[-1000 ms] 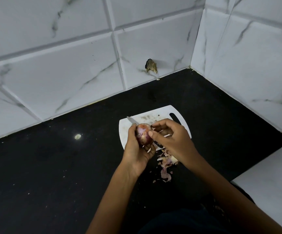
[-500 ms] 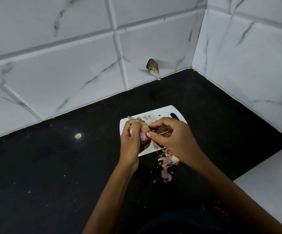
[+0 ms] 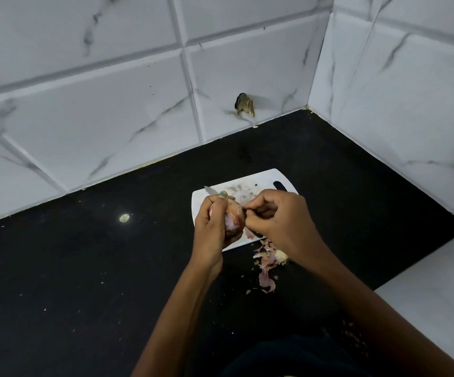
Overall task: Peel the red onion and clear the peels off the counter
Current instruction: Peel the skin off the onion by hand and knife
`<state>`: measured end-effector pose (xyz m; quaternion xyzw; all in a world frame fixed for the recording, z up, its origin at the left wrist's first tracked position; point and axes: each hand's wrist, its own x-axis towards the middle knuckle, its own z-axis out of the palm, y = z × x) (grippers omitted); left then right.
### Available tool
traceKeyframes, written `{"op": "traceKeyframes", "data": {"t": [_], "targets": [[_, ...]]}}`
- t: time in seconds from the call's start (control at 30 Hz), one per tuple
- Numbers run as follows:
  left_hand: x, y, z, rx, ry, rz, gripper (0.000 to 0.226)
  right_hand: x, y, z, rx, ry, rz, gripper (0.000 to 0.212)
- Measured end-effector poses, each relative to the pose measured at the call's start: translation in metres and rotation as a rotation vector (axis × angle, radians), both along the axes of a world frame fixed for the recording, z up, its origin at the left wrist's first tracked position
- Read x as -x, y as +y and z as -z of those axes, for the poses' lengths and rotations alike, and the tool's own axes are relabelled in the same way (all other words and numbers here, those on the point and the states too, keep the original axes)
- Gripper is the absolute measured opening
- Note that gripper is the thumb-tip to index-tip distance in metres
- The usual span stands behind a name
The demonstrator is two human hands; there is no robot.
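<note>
The red onion (image 3: pixel 234 217) was held above the near left part of a white cutting board (image 3: pixel 258 180) on the black counter (image 3: pixel 84 268), the left hand (image 3: pixel 210 227) wrapped around it while the right hand (image 3: pixel 277 220) pinched at its skin with thumb and fingertips. A knife tip (image 3: pixel 209 189) poked out behind the left hand, and a heap of peels (image 3: pixel 268 261) lay on the counter just beside the board's near edge, under the right wrist. White marble-look tiles (image 3: pixel 111 104) lined the corner behind, one with a broken hole (image 3: pixel 244 104).
</note>
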<state>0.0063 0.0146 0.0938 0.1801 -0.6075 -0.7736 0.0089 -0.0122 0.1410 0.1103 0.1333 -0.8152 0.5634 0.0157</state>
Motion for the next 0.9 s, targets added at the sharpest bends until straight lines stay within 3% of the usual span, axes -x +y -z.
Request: {"op": "traceKeyframes", "data": {"t": [0.2, 0.37, 0.6, 0.77, 0.9], "targets": [[-0.001, 0.001, 0.001, -0.092, -0.036, -0.025, 0.022, 0.002, 0.003, 0.0, 0.079, -0.098, -0.046, 0.012], [-0.001, 0.006, 0.0, -0.083, 0.006, -0.102, 0.024, -0.004, -0.004, 0.003, 0.043, -0.047, -0.063, 0.021], [0.0, 0.005, 0.005, -0.074, 0.007, -0.126, 0.023, -0.002, -0.007, 0.008, 0.025, 0.007, 0.002, 0.006], [0.0, 0.005, 0.003, -0.179, -0.056, -0.045, 0.029, 0.006, -0.004, 0.016, 0.249, -0.244, 0.091, 0.004], [0.0, 0.007, 0.001, -0.227, -0.069, -0.051, 0.049, 0.009, 0.004, 0.039, 0.093, -0.293, 0.171, 0.012]]}}
